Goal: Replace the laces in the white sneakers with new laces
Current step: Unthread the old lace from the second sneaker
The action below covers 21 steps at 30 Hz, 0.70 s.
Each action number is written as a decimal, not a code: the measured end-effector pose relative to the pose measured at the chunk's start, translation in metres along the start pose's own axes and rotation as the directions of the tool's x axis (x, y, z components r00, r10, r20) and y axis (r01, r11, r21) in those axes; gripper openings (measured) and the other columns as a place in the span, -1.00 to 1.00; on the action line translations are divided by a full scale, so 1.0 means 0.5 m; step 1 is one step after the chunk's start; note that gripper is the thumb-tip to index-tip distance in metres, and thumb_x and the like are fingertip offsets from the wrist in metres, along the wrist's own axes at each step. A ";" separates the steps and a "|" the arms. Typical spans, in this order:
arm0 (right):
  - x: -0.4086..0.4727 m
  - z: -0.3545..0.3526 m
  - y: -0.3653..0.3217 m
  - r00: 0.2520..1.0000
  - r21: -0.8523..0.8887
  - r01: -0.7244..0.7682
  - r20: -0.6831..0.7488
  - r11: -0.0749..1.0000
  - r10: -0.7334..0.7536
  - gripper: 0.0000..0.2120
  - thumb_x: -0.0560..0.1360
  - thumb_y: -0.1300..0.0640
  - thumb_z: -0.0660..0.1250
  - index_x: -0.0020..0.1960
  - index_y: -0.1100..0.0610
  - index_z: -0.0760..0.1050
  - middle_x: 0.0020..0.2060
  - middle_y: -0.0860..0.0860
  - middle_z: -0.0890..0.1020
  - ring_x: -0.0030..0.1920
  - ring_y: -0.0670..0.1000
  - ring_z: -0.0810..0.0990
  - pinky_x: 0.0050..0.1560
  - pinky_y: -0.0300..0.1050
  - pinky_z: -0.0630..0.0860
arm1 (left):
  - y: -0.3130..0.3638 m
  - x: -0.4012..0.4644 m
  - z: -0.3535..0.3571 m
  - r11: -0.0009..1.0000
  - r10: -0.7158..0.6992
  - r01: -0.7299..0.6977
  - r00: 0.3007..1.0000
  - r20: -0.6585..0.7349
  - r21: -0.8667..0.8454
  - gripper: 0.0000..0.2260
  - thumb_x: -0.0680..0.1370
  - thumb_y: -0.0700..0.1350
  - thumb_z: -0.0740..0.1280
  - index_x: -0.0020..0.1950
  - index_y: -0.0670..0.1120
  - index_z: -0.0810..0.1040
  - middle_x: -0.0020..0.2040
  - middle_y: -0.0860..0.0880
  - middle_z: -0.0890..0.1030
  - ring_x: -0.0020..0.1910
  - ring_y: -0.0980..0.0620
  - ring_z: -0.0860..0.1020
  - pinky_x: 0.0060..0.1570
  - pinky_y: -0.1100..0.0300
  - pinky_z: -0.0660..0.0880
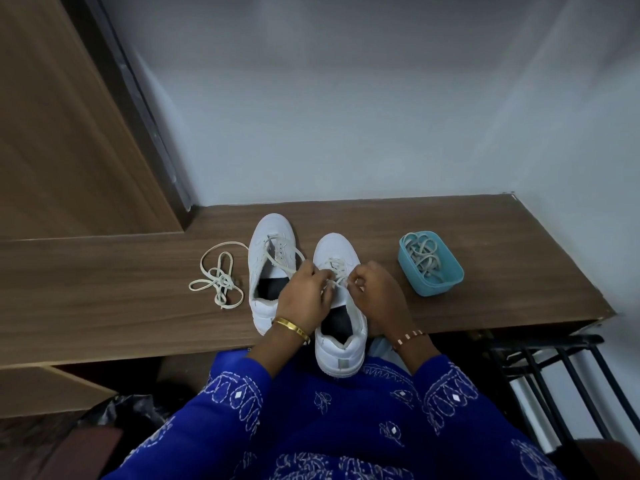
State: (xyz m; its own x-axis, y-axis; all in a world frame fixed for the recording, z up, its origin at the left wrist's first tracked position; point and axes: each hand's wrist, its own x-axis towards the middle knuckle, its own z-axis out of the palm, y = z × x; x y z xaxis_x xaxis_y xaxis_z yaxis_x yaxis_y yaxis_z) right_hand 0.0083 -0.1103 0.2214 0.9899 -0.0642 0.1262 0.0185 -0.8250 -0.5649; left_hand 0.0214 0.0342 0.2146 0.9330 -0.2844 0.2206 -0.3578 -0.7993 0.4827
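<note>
Head | both hands (341, 292) apparently pinch right sneaker's lace (337, 271) (no legible branding)

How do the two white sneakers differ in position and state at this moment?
The left sneaker sits fully on the wooden shelf, untouched; the right sneaker lies nearer the person, its heel overhanging the shelf edge. The left hand and the right hand both pinch the lace of the right sneaker, while the left sneaker's lace trails loose. Both are white, toes pointing at the wall.

No text can be read anywhere — no labels, no brands.
</note>
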 end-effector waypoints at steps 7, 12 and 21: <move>0.029 0.007 -0.003 0.993 -0.083 0.022 0.116 0.996 -0.012 -0.78 0.54 0.15 0.21 0.12 0.12 0.56 0.01 0.10 0.51 -0.02 0.06 0.52 -0.09 -0.13 0.39 | 0.007 0.030 -0.004 0.986 0.033 -0.050 0.993 0.114 0.156 -0.77 0.56 -0.07 0.21 0.12 -0.07 0.60 0.02 -0.11 0.51 -0.03 -0.10 0.52 -0.20 0.15 0.39; 0.040 0.006 -0.007 0.984 -0.144 0.062 0.173 0.988 -0.037 -0.82 0.56 0.16 0.18 0.02 0.18 0.52 -0.02 0.11 0.54 0.00 0.09 0.53 0.03 -0.05 0.40 | 0.010 0.041 -0.006 0.974 0.061 -0.091 0.987 0.146 0.208 -0.77 0.55 -0.07 0.21 0.03 -0.13 0.61 0.01 -0.12 0.52 -0.04 -0.14 0.53 -0.24 0.18 0.32; 0.039 0.030 0.024 0.944 0.429 -0.326 0.096 0.843 0.316 -0.88 0.54 0.30 0.14 -0.13 0.15 0.38 -0.23 0.10 0.54 -0.23 0.05 0.51 -0.27 -0.12 0.44 | 0.008 0.032 0.000 0.974 0.123 -0.143 0.985 0.122 0.175 -0.72 0.48 0.00 0.20 -0.01 -0.13 0.60 -0.02 -0.11 0.52 -0.14 -0.16 0.56 -0.25 0.12 0.43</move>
State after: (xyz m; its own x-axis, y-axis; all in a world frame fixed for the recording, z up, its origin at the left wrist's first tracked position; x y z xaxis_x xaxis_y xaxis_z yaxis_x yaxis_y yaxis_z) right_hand 0.0302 -0.1129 0.2049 0.9537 -0.2673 -0.1378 -0.2468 -0.4336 -0.8667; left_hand 0.0349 0.0265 0.2200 0.8798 -0.4429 0.1729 -0.4752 -0.8307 0.2900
